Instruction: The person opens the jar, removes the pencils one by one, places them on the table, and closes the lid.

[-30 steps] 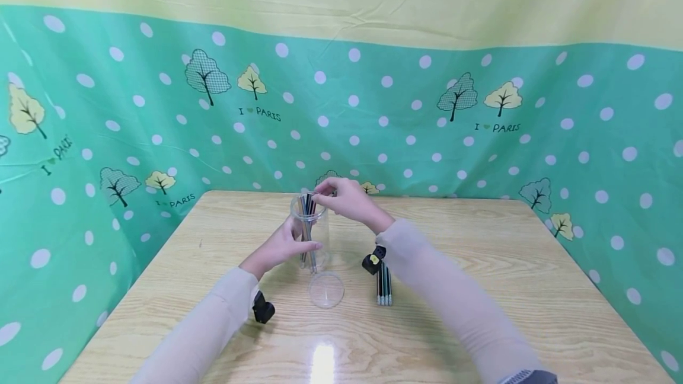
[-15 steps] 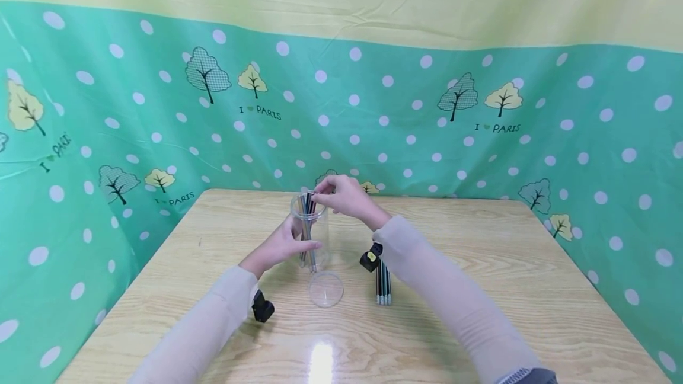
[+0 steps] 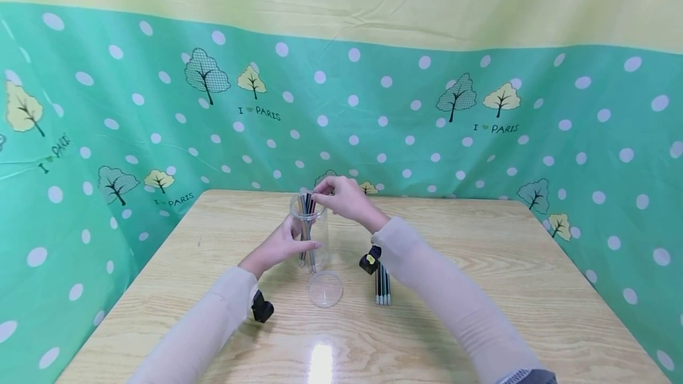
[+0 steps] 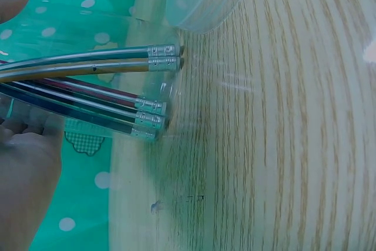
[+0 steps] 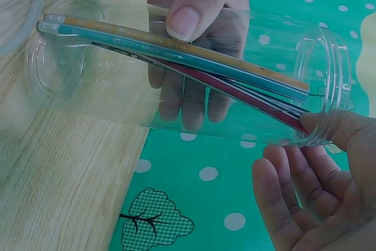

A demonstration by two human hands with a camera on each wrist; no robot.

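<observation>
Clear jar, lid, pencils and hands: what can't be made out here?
Head view: upper ends of the loose pencils, behind the right sleeve and wrist camera.
Left wrist view: tips of the jarred pencils, cut off by the left edge.
Left wrist view: part of the lid, cut off by the top edge.
Right wrist view: the rest of the right hand, cut off by the right edge.

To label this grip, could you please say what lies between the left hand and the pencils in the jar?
The clear jar wall lies between the left hand and the pencils, as the right wrist view shows.
</observation>
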